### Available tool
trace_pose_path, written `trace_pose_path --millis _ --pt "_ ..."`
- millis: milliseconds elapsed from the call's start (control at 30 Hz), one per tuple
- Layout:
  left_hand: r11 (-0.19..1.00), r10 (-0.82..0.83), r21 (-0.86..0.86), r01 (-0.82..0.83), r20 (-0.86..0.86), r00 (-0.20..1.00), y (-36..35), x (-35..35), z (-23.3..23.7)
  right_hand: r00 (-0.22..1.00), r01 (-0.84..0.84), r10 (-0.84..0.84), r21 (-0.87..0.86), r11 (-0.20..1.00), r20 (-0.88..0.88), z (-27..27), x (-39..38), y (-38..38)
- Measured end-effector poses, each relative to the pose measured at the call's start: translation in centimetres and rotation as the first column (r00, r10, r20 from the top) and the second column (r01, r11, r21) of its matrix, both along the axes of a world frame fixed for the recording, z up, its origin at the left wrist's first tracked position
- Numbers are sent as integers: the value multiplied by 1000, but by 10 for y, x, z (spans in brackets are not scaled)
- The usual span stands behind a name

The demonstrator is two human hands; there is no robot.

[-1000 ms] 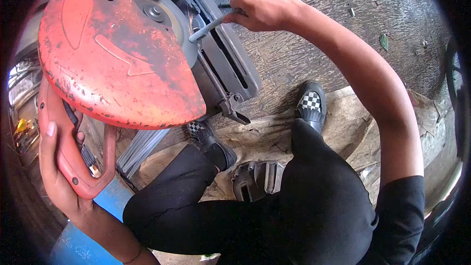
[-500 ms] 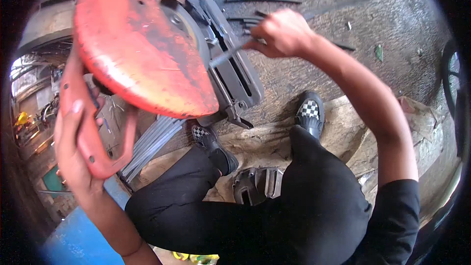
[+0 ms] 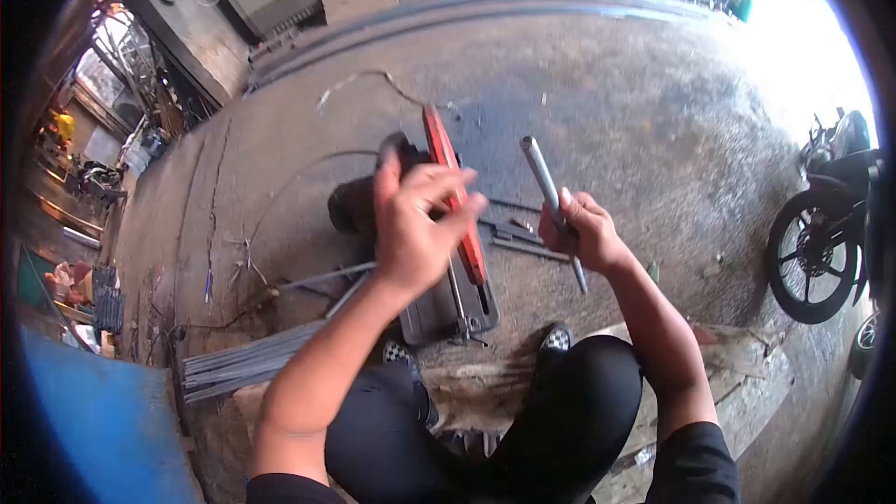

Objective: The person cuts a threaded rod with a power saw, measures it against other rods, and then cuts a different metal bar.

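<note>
1. I'm watching the right hand (image 3: 583, 233) gripping a grey metal rod (image 3: 541, 173), fingers wrapping round it; the rod is sitting right of the chop saw (image 3: 476, 261), apart from it.
2. The rod's long axis is slanting: its thicker-looking end is pointing up and leaning toward the saw's side, its thinner-looking end sloping down and away from the saw.
3. The left hand (image 3: 415, 233) is hovering, blurred, in front of the saw's red guard (image 3: 441, 140); its fingers are loosely curling apart, with nothing visibly held. Whether they are touching the guard, I cannot tell.
4. Of the two, the left hand is lining up nearer the saw, while the right is carrying the rod out beside it.
5. Counting, I'm seeing one saw, one rod in hand, two hands, and two checkered shoes (image 3: 556, 340) resting on the near side of the saw.
6. Several dark bars (image 3: 527, 245) are lying just right of the saw, partly hidden; one bundle of grey rods (image 3: 243, 364) is lying to its left, too tightly packed to count.
7. One motorcycle (image 3: 840, 177) is standing well right of the saw.
</note>
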State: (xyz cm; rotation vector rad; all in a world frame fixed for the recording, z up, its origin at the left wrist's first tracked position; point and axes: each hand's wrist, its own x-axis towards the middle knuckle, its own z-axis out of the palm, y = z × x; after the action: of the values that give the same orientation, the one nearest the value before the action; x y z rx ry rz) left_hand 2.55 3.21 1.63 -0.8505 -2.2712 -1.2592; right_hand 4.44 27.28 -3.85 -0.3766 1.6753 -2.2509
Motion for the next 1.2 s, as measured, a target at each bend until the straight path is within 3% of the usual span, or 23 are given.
trace_pose_path --millis 100,167,233,300,433,467,733,833,1033,1100,1200 --pt "970 -201 174 170 179 963 21 40 35 1000 -27 27 48 998 16 51 19 -22" --pt "888 -373 359 289 193 907 22 54 51 995 -100 99 44 994 32 80 31 -35" --pt "894 -351 340 293 121 929 15 62 64 987 -151 152 17 988 -59 91 37 -50" --pt "826 -421 469 314 141 896 6 67 70 996 -72 80 -161 984 41 105 49 -71" --pt "796 -454 498 344 117 883 -10 74 72 999 -38 46 -235 971 29 115 75 -96" --pt "795 -458 496 349 114 881 -13 76 71 995 -67 88 -348 935 47 107 77 -101" --pt "772 -515 522 364 177 839 -28 88 65 994 -2 49 -423 906 99 96 96 -117" --pt "788 -503 495 365 177 846 -30 89 67 994 -81 105 -461 884 27 94 94 -118" --pt "794 -495 488 363 172 852 -30 86 61 997 -31 57 -426 904 48 91 93 -119" --pt "795 -486 490 358 162 859 -29 85 59 1000 0 6 -293 956 18 92 89 -113" --pt "879 -260 460 127 237 936 -29 73 48 996 93 -93 -31 995 2 105 70 -91"
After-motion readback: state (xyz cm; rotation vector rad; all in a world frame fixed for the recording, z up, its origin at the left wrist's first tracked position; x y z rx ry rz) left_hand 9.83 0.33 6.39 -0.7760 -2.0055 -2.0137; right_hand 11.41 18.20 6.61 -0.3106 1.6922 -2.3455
